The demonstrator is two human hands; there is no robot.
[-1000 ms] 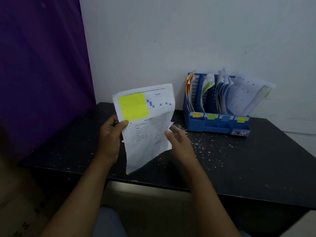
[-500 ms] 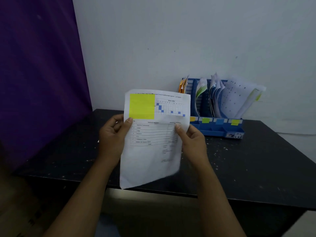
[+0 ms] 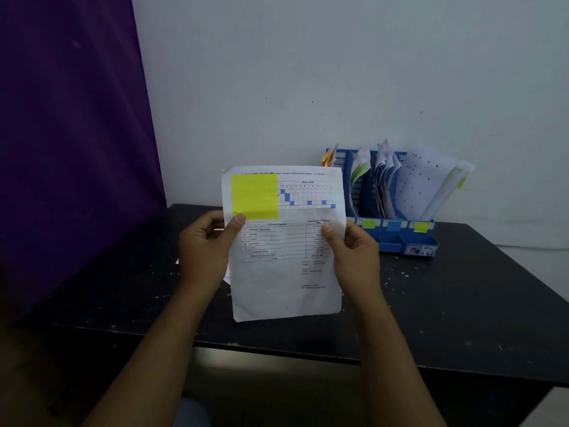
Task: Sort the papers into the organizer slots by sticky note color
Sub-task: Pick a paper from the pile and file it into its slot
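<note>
Hands (image 3: pixel 204 251) hold printed paper (image 3: pixel 286 282), yellow sticky note (image 3: pixel 254 196).

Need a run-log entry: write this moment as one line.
phase: paper held up, unfiled | left hand: grips paper's left edge | right hand: grips right edge | sticky note: yellow | blue organizer: on table, behind right hand

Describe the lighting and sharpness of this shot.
Head view: dim, bluish light; the yellow note is the brightest patch; on the paper the table headings read but the small lower print blurs; the organizer looks soft; the lower left corner falls into deep shadow.
</note>
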